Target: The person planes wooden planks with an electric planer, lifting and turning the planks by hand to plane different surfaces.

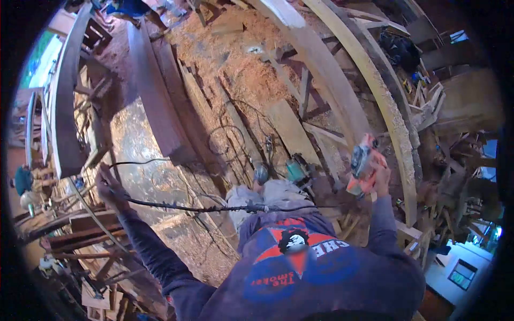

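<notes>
My right hand (381, 177) is wrapped round a red power tool that looks like an electric hand planer (365, 163). The planer is at the near end of a long pale plank (326, 69); whether it touches the wood I cannot tell. Out to the left, my left hand (110, 188) is closed round a black power cord (182, 206). The cord has rough, taped-looking patches and runs across in front of my body toward the right. Another stretch of it leaves the hand near the top.
Wood shavings (230, 59) cover the ground. A green power tool (295, 171) lies near my feet, among looped cables. Long beams (152, 91) stretch away at left, and a curved timber (388, 101) stands at right. Another person (131, 8) is at the far top left.
</notes>
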The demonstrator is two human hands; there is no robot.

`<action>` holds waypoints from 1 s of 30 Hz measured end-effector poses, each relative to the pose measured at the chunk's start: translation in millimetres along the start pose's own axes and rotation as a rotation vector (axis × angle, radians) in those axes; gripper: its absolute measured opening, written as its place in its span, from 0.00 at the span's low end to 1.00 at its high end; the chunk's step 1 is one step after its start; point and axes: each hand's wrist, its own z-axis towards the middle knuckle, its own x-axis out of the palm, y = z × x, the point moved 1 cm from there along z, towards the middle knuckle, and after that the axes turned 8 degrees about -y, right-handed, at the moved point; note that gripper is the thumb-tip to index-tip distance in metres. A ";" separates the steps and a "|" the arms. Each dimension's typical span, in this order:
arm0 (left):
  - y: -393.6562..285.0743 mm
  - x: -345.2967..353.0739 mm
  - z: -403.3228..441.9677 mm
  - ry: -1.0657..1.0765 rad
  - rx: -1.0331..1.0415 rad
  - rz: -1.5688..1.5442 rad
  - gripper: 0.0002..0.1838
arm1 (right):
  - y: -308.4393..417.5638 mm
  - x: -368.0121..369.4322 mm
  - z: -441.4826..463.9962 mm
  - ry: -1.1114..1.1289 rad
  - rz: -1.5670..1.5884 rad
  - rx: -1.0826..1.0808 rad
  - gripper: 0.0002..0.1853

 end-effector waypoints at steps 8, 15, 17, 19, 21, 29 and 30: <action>262.0 166.7 -24.1 0.405 -0.701 -0.983 0.28 | 119.1 185.5 33.9 0.075 -0.253 -0.296 0.16; 263.6 226.3 -132.0 0.526 0.042 0.341 0.17 | 155.6 272.8 62.4 0.153 -0.175 -0.439 0.20; 286.8 277.3 -160.7 0.513 -0.144 0.034 0.18 | 173.6 292.2 57.7 0.192 -0.150 -0.643 0.21; 277.0 304.5 -168.9 0.684 -0.434 0.300 0.19 | 172.9 288.8 53.1 -0.068 -0.404 -0.156 0.21; 220.5 318.9 -128.1 0.911 -0.360 0.654 0.22 | 173.8 288.9 45.6 -0.100 -0.386 -0.101 0.19; 166.5 433.5 61.8 0.821 -0.319 0.258 0.22 | 154.7 316.3 80.8 -0.217 -0.151 -0.079 0.09; 169.8 445.4 93.9 0.813 -0.431 0.158 0.22 | 161.2 322.4 81.0 -0.224 -0.149 -0.076 0.09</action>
